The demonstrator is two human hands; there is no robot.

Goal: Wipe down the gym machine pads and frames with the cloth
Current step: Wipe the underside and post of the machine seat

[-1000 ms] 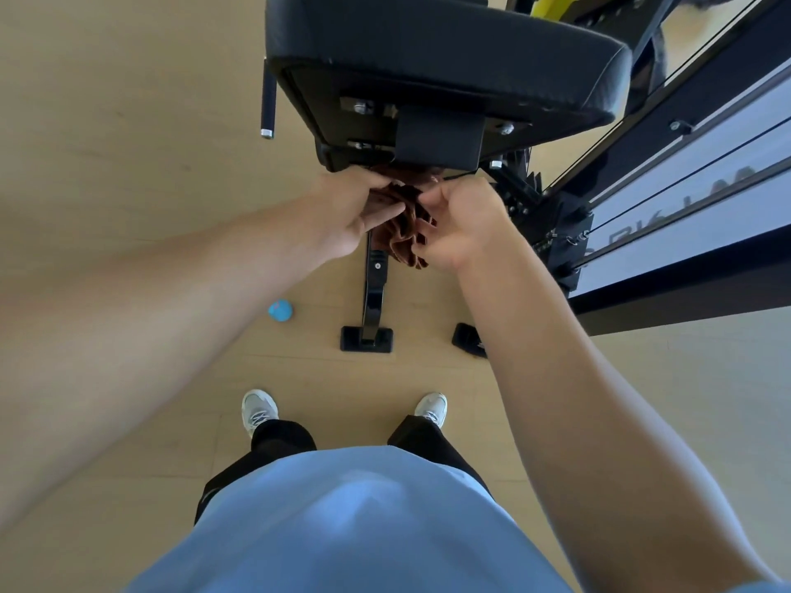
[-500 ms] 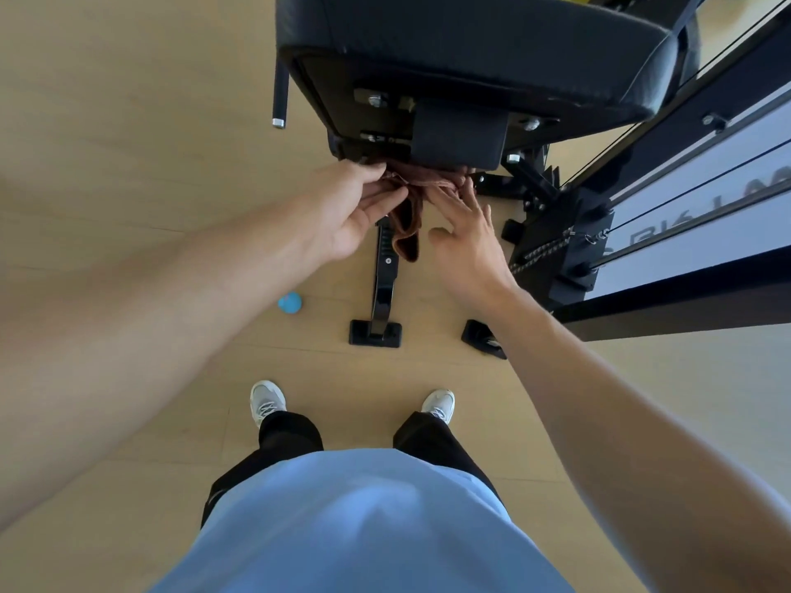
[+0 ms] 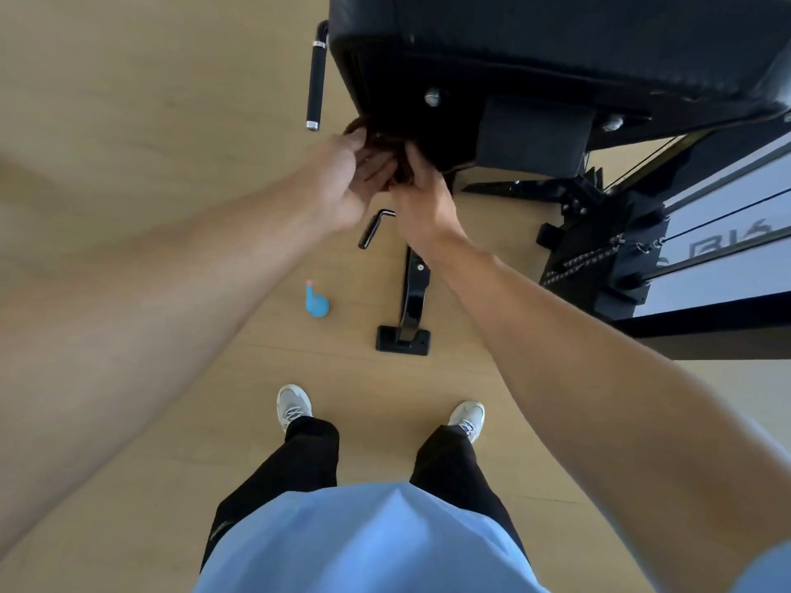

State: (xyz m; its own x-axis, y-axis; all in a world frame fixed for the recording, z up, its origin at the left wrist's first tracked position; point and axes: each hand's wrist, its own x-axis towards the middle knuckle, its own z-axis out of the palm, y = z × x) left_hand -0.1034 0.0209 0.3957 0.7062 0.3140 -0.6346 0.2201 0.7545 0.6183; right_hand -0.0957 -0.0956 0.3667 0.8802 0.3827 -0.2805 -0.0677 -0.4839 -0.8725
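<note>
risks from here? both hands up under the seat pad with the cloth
1. Both hands, left hand and right hand, bunch the brown cloth under the seat pad; a protruding bolt nearby could snag cloth or knuckles.
2. The cable and chain sit close right; a loose cloth end might catch there.
3. The blue bottle on the floor near the left foot is a trip hazard.

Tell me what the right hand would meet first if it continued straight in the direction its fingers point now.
Probably the bunched brown cloth, which the right hand already touches together with the left hand. Just beyond it is the dark underside of the black padded seat. Depth is unclear there.
</note>
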